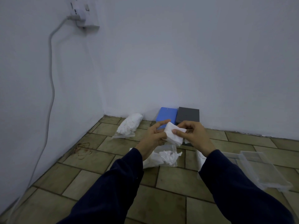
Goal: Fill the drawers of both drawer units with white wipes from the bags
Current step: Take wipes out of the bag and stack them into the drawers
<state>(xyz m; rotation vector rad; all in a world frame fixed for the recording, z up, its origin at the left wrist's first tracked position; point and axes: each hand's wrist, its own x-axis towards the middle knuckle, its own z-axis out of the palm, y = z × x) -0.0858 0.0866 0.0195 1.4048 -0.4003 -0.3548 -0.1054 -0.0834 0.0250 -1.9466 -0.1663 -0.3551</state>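
- The tiled floor [169, 183] carries everything; there is no table here, and the work sits in the corner of the room.
- Two drawer units stand side by side against the wall: a blue drawer unit [166, 115] and a grey drawer unit [188, 116]. The hands hide their fronts, so I cannot tell how many drawers are filled.
- Clear drawers [265, 170] lie pulled out on the floor to the right and look empty, so plenty seems left to do.
- A full bag of wipes [129, 126] lies untouched near the wall, to the left.
- An opened bag [163, 156] lies just below the hands, wipes still inside.
- A small stack of white wipes [174, 135] is held up in front of the units, not yet in any drawer.
- The left hand [154, 135] grips the stack's left edge; the right hand [196, 136] pinches its right side, thumb on top.
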